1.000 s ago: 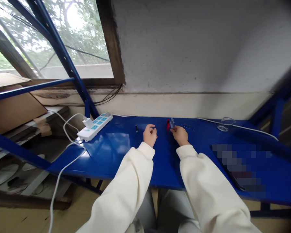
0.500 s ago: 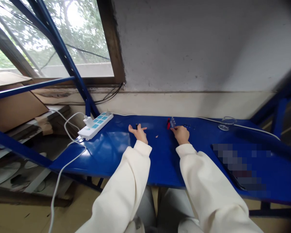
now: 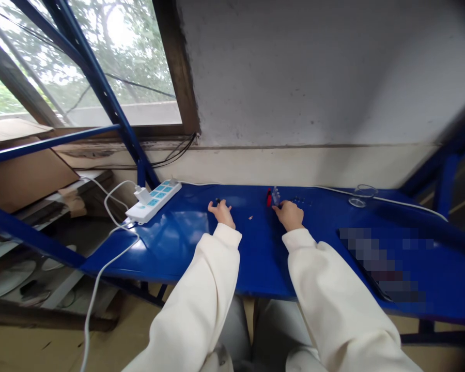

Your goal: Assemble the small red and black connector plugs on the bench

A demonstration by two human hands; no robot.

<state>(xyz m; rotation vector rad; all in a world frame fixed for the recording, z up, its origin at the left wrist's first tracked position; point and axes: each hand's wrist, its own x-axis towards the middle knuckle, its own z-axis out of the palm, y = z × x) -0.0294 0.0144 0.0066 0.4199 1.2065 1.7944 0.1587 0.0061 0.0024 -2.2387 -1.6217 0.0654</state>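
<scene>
Toward the back of the blue table, my left hand (image 3: 222, 213) reaches with its fingers apart and slightly bent. A small black object (image 3: 217, 200) shows at its fingertips; too little of it is visible to name it, and contact is unclear. My right hand (image 3: 291, 215) is closed, thumb and fingers pinching the near end of a clear, knobbly plastic terminal strip (image 3: 276, 195). Just left of the strip stands a small red and black object (image 3: 268, 197), its kind unclear. Between my hands lies a tiny pale scrap (image 3: 250, 217).
A white power strip (image 3: 155, 201) with a plug and cable sits at the table's left. Several small dark bits (image 3: 303, 201) lie right of my right hand. Farther right are a clear round item (image 3: 357, 202) and a blurred-out flat object (image 3: 383, 263). A wall stands behind.
My left hand's fingers have bent in and turned slightly, so less of the black object shows. The right hand keeps its pinch on the terminal strip, almost unmoved.
</scene>
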